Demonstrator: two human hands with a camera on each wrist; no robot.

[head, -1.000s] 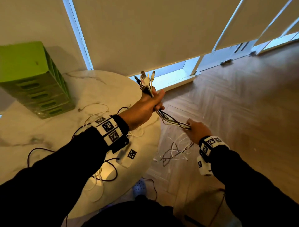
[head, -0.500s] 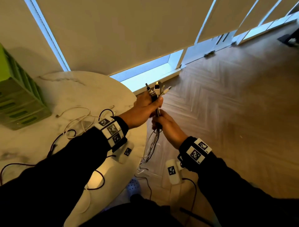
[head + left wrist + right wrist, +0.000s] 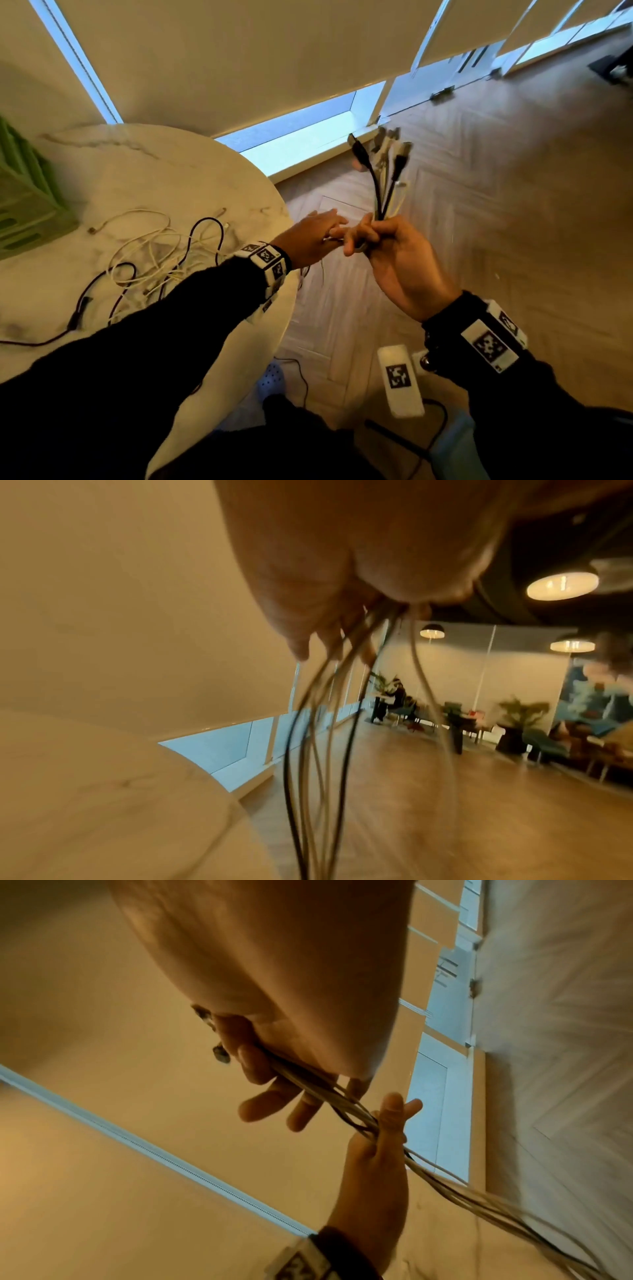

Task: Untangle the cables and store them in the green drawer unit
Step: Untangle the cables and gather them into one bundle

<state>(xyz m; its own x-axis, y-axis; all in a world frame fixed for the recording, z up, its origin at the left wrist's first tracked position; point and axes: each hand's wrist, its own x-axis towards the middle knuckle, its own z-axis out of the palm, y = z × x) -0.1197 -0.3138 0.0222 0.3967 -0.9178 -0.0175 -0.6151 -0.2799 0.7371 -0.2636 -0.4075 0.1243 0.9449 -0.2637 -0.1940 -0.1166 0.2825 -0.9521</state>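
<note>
My right hand (image 3: 370,233) grips a bundle of black and white cables (image 3: 380,185) beyond the table's edge, over the floor, plug ends fanned upward. My left hand (image 3: 325,229) is just left of it and holds the same bundle lower down. In the right wrist view the cables (image 3: 445,1185) run out of my right hand (image 3: 274,1096) and through my left hand (image 3: 380,1145). Below my left hand (image 3: 329,642) the strands (image 3: 308,750) hang loose. The green drawer unit (image 3: 24,205) stands at the table's far left, drawers closed.
More tangled white and dark cables (image 3: 164,253) lie on the round marble table (image 3: 137,164). A wood floor (image 3: 513,205) spreads to the right, a shoe (image 3: 274,377) below the table edge. Chairs, plants and a seated person (image 3: 397,696) are far across the room.
The bundle's plug end has passed from my left hand to my right, which moved up and to the right. My left hand now holds the cables lower down.
</note>
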